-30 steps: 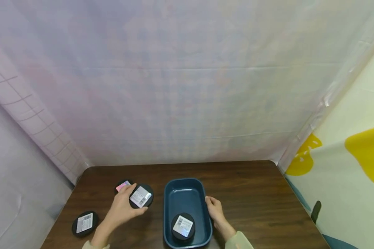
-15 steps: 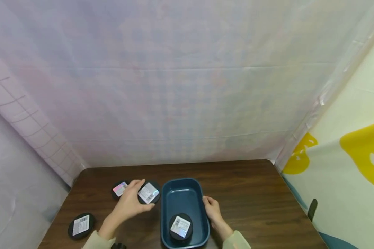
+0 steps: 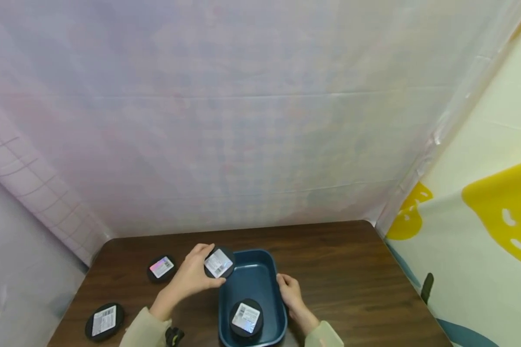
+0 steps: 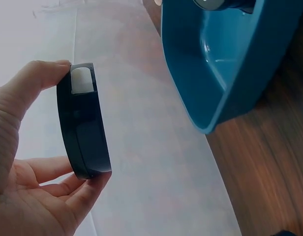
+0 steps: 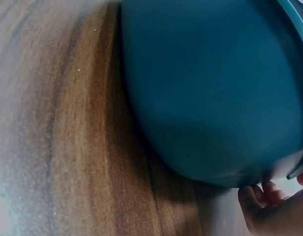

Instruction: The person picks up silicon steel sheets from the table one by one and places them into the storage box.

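Note:
My left hand [image 3: 191,277] grips a thick round black disc [image 3: 219,263] with a white barcode label, thumb on one side and fingers on the other. In the head view this disc overlaps the far left corner of a deep blue rectangular tray [image 3: 251,279]. The left wrist view shows the disc [image 4: 85,128] edge-on, apart from the tray wall [image 4: 240,73], its label folded over the edge. Inside the tray, at the near end, lies a similar labelled black disc [image 3: 246,318]. My right hand [image 3: 292,294] holds the tray's right side, its fingertips at the wall.
Two more labelled black discs lie on the brown wooden table [image 3: 330,270]: one disc [image 3: 161,268] left of my left hand, another disc [image 3: 104,322] near the front left. A pale patterned curtain [image 3: 243,144] hangs behind the table's back edge.
My left hand has carried its black disc rightward, from beside the left-hand discs to the tray's far left corner. My right hand stays at the tray's side. The head view has shifted slightly.

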`<control>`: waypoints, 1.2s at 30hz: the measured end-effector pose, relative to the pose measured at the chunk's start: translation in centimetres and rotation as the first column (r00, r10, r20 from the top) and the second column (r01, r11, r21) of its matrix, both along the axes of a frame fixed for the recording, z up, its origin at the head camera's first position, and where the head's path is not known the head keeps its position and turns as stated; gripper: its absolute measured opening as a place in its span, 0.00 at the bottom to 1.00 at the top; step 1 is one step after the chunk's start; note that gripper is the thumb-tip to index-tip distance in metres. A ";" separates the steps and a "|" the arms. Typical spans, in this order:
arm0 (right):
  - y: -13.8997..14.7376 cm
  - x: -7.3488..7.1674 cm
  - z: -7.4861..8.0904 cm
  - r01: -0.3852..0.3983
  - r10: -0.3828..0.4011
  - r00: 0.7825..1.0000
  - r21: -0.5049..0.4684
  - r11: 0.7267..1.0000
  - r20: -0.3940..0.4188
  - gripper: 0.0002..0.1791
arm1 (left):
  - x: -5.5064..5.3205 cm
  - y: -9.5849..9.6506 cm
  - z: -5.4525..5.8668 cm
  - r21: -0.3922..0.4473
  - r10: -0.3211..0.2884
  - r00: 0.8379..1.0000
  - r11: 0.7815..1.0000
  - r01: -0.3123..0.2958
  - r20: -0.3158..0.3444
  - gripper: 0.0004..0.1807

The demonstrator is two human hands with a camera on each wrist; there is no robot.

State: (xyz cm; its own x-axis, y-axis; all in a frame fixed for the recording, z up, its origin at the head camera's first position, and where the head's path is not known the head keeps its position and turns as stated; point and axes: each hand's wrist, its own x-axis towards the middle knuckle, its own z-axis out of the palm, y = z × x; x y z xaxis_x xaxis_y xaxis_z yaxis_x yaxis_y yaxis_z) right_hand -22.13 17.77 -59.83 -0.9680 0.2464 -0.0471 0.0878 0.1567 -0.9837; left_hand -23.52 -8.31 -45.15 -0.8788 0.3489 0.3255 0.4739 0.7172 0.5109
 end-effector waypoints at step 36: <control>-0.5 0.0 -0.3 0.015 -0.015 1.000 -0.015 1.000 -0.023 0.17 | -3.1 4.6 -1.7 -0.111 -0.238 0.970 0.964 0.242 0.050 0.49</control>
